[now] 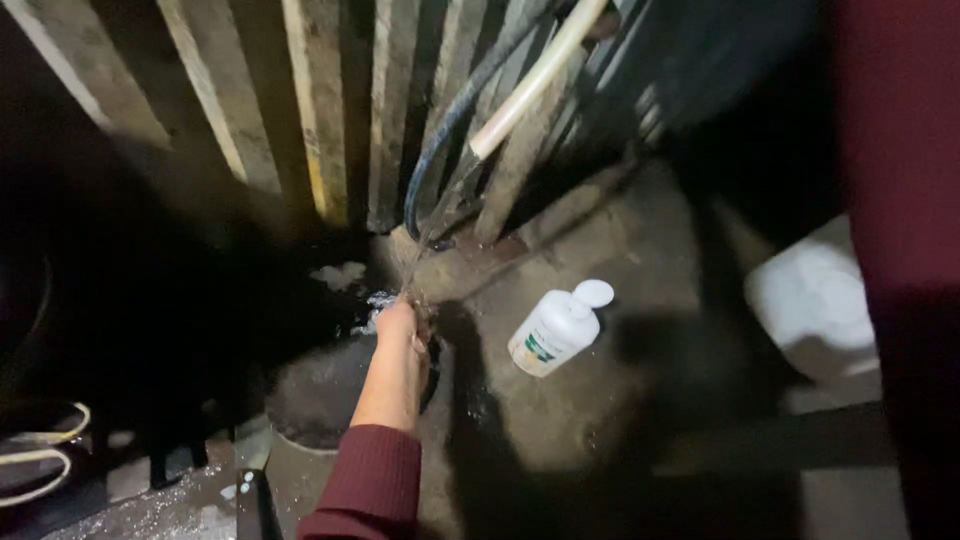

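A stream of water (430, 225) falls from the cut end of a pale hose (530, 95) that slants down in front of upright wooden planks (320, 110). A dark hose (450, 130) curves alongside the pale one. One hand (400, 325), in a maroon sleeve (370, 485), reaches out so that the stream lands on it, directly below the pale hose's mouth. Which of the person's hands this is cannot be told with certainty; the sleeve comes in from lower left of the hose, so it reads as the left. Its fingers (420, 335) point away from the camera and blur into the splash, so whether they are spread or closed cannot be told. No other hand is in view.

To rinse well here, it seems best to keep the hand right under the fall of water, over the dark round bucket (310, 400) just below it, so that runoff lands inside and not on the wet concrete floor (560, 430).

To the right of the hose's stream, a white pump bottle (556, 330) lies tilted on the floor, its round cap toward the planks; a label with a green patch sits on its lower body. Farther right of the hose, a large white container (815, 300) stands half in shadow beside a dark red surface (900, 150).
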